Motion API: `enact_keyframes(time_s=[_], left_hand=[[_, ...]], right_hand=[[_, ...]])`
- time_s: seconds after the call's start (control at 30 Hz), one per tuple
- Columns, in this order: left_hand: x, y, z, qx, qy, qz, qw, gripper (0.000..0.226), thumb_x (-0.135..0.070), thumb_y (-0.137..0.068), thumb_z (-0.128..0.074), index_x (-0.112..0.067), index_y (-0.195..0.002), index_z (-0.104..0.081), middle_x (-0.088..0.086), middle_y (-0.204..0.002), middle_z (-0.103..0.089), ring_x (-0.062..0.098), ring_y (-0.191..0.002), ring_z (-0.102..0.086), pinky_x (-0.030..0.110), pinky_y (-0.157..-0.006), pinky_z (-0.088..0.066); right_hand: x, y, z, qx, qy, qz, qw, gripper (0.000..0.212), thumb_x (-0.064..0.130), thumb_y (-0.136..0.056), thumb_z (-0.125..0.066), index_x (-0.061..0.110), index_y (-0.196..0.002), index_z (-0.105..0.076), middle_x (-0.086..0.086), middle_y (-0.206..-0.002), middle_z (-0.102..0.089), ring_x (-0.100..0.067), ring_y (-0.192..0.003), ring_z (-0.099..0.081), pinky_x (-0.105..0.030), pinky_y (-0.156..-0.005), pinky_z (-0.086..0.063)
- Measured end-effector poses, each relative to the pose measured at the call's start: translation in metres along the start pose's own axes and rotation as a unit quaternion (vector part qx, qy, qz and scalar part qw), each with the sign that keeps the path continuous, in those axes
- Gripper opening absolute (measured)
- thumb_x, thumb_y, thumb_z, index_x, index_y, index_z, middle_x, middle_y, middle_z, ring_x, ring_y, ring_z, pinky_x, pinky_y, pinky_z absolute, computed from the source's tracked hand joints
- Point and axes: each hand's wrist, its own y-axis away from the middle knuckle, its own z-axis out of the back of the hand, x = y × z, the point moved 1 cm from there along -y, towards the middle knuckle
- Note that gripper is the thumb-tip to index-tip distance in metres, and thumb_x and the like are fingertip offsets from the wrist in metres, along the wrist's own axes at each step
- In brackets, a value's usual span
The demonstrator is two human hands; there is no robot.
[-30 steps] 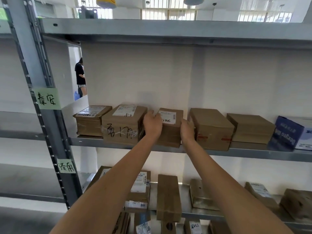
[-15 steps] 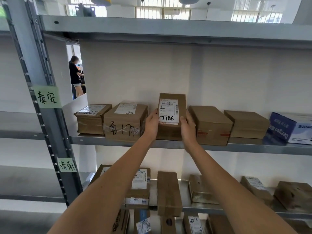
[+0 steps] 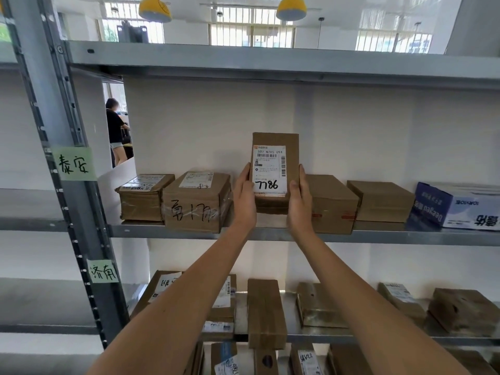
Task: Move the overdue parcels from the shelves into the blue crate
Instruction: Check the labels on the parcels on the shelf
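Head view — left grip [image 3: 244, 197], right grip [image 3: 299, 198] around upright parcel [image 3: 275, 171]

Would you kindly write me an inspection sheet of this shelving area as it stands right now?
Surface: grey metal shelf, boxes in a row; lower shelf also stocked.
Job's things: parcel marked 7786 upright, label facing the camera; blue crate not in view.
Clutter: handwritten box, blue-and-white carton, green tags on the upright.
Grippers: left hand and right hand grip the parcel's sides.
Cables: nothing seen.
Surroundings: person behind the shelving, yellow lamps, barred windows.
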Motion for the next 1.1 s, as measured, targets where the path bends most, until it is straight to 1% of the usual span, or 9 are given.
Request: enact_keyframes(time_s=[0.17,0.23,0.33,0.47,0.6,0.8,0.9,1.0,1.1], left_hand=[[0.001,-0.008,0.005,0.003,-0.016,0.063,0.998,0.039,-0.033,-0.095,-0.042,-0.024,-0.130,-0.057,0.007,-0.121,-0.066,0.025,-0.113,-0.062,0.043,-0.096,-0.052],[0.002,-0.008,0.010,0.008,-0.036,0.078,0.996,0.041,-0.035,-0.093,-0.042,-0.022,-0.128,-0.058,0.008,-0.121,-0.066,0.026,-0.113,-0.062,0.046,-0.098,-0.050],[0.007,-0.006,0.015,0.006,-0.047,0.110,0.993,0.037,-0.027,-0.098,-0.039,-0.017,-0.129,-0.058,0.010,-0.120,-0.066,0.026,-0.112,-0.061,0.043,-0.099,-0.050],[0.016,-0.007,0.019,0.006,-0.069,0.153,0.986,0.034,-0.023,-0.098,-0.040,-0.018,-0.126,-0.059,0.009,-0.120,-0.065,0.025,-0.111,-0.061,0.043,-0.100,-0.049],[0.022,-0.012,0.024,0.034,-0.085,0.173,0.981,0.035,-0.028,-0.095,-0.042,-0.019,-0.123,-0.061,0.011,-0.118,-0.066,0.028,-0.110,-0.062,0.046,-0.099,-0.050],[0.033,-0.026,0.026,0.023,-0.124,0.174,0.977,0.040,-0.027,-0.097,-0.042,-0.024,-0.136,-0.052,0.007,-0.132,-0.058,0.023,-0.117,-0.056,0.042,-0.102,-0.046],[0.027,-0.017,0.021,-0.004,-0.161,0.093,0.982,0.047,-0.016,-0.100,-0.044,-0.015,-0.146,-0.039,0.008,-0.142,-0.048,0.019,-0.127,-0.047,0.028,-0.101,-0.042],[0.006,-0.003,0.011,-0.045,-0.187,-0.123,0.974,0.052,-0.003,-0.096,-0.047,-0.013,-0.146,-0.038,0.004,-0.149,-0.041,0.009,-0.137,-0.035,0.024,-0.113,-0.030],[-0.009,0.005,-0.015,-0.003,-0.191,-0.261,0.946,0.050,-0.002,-0.094,-0.044,-0.016,-0.141,-0.042,0.003,-0.148,-0.044,0.011,-0.139,-0.036,0.026,-0.116,-0.028]], right_hand=[[-0.006,-0.017,-0.001,0.015,0.064,-0.088,0.994,0.047,0.027,-0.102,-0.035,0.026,-0.148,-0.034,-0.001,-0.143,-0.049,-0.019,-0.130,-0.046,-0.043,-0.111,-0.037],[-0.006,-0.022,-0.003,0.020,0.074,-0.123,0.989,0.044,0.023,-0.101,-0.036,0.021,-0.145,-0.039,-0.004,-0.135,-0.054,-0.022,-0.125,-0.050,-0.044,-0.109,-0.039],[-0.006,-0.026,-0.008,0.025,0.097,-0.152,0.983,0.035,0.016,-0.099,-0.038,0.016,-0.132,-0.052,-0.004,-0.122,-0.060,-0.022,-0.115,-0.056,-0.037,-0.103,-0.045],[-0.011,-0.029,-0.012,0.029,0.153,-0.189,0.970,0.034,0.019,-0.097,-0.037,0.017,-0.122,-0.059,-0.006,-0.121,-0.063,-0.025,-0.109,-0.059,-0.043,-0.098,-0.049],[-0.020,-0.034,-0.015,0.036,0.144,-0.235,0.961,0.036,0.019,-0.098,-0.036,0.010,-0.124,-0.059,-0.009,-0.121,-0.063,-0.028,-0.109,-0.059,-0.045,-0.098,-0.049],[-0.057,-0.055,-0.017,0.045,0.155,-0.245,0.956,0.049,0.041,-0.089,-0.037,0.013,-0.123,-0.059,-0.009,-0.124,-0.063,-0.030,-0.110,-0.059,-0.047,-0.098,-0.049],[-0.028,-0.035,-0.019,0.039,0.184,-0.203,0.961,0.049,0.042,-0.096,-0.037,0.009,-0.131,-0.050,-0.004,-0.129,-0.057,-0.026,-0.119,-0.054,-0.038,-0.101,-0.044],[0.007,-0.016,-0.013,0.041,0.259,-0.088,0.961,0.045,0.036,-0.103,-0.034,0.006,-0.135,-0.043,-0.012,-0.134,-0.054,-0.028,-0.124,-0.052,-0.027,-0.092,-0.041],[0.044,-0.008,0.008,0.015,0.289,0.022,0.957,0.047,0.038,-0.104,-0.031,0.015,-0.145,-0.034,-0.005,-0.146,-0.045,-0.021,-0.131,-0.046,-0.022,-0.095,-0.034]])
